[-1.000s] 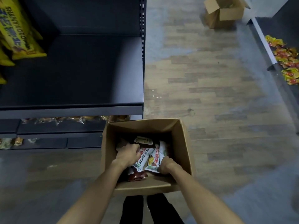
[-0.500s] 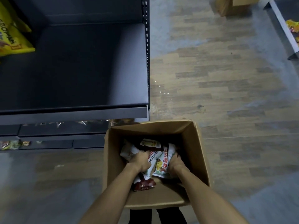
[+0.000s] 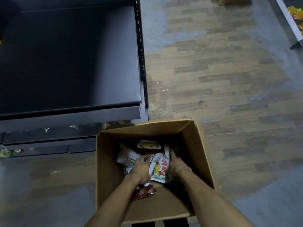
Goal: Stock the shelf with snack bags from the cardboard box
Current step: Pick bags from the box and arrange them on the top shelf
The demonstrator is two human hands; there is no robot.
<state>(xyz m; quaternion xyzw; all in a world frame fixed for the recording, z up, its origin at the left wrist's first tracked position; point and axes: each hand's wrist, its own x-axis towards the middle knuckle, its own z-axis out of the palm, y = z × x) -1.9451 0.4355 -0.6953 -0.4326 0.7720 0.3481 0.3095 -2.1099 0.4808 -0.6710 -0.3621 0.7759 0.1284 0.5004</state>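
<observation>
1. Both forearms reach down from 6 o'clock into the cardboard box (image 3: 203,154), which stands open-topped on the floor at about 6 o'clock; it sits just beside the shelf unit, likely so that each trip is short.
2. The left hand (image 3: 141,169) lies with curled fingers on a white snack bag (image 3: 127,158); the right hand (image 3: 176,163) curls round the far side of two upright white bags (image 3: 159,167). My guess is that the hands press inward to gather a bundle.
3. I count four white bags showing, one of them a small pouch (image 3: 148,144) at the far side, plus one dark red bag (image 3: 142,193) below the left wrist. More may lie beneath.
4. The dark shelf (image 3: 70,63), at 10 to 11 o'clock, shows no bags where it is visible.
5. At 1 o'clock, well apart, a second shelf edge (image 3: 290,22) carries yellow and red packets (image 3: 297,17), too blurred to count.
</observation>
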